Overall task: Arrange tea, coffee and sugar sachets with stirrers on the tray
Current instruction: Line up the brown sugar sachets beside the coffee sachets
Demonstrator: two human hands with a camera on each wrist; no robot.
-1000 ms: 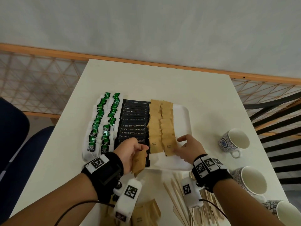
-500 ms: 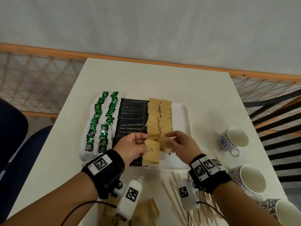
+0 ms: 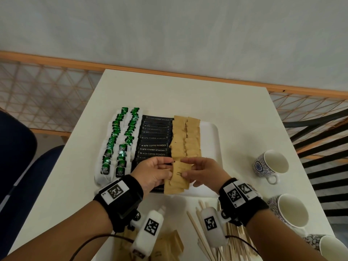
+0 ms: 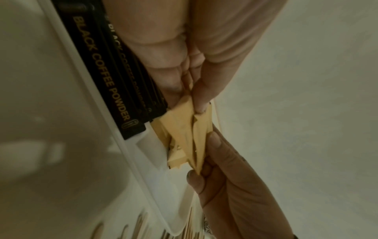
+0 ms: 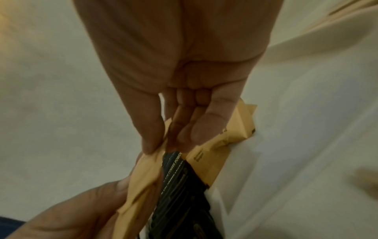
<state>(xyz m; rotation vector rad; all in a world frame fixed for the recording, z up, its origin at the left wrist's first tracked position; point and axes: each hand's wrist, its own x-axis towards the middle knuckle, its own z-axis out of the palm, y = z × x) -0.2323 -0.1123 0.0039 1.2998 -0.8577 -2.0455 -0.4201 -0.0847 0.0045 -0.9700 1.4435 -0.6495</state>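
- A smooth white table (image 3: pixel 188 95) stands against a pale wall with a wooden rail.
- On it, a white plastic tray (image 3: pixel 211 140) holds glossy black coffee sachets (image 3: pixel 154 146) and rows of matte brown paper sugar sachets (image 3: pixel 185 140).
- The left hand (image 3: pixel 152 174) and the right hand (image 3: pixel 203 172) both pinch one flat brown sachet (image 3: pixel 180 172) over the tray's near edge.
- Thin wooden stirrers (image 3: pixel 199 234) lie nearby.

Black wrist straps (image 3: pixel 124 200) with white square-code tags (image 3: pixel 115 192)

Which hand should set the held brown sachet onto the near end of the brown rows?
Right, probably. Both the left hand and right hand pinch the brown sachet, but the right sits over the brown rows; the left lies over the coffee sachets.
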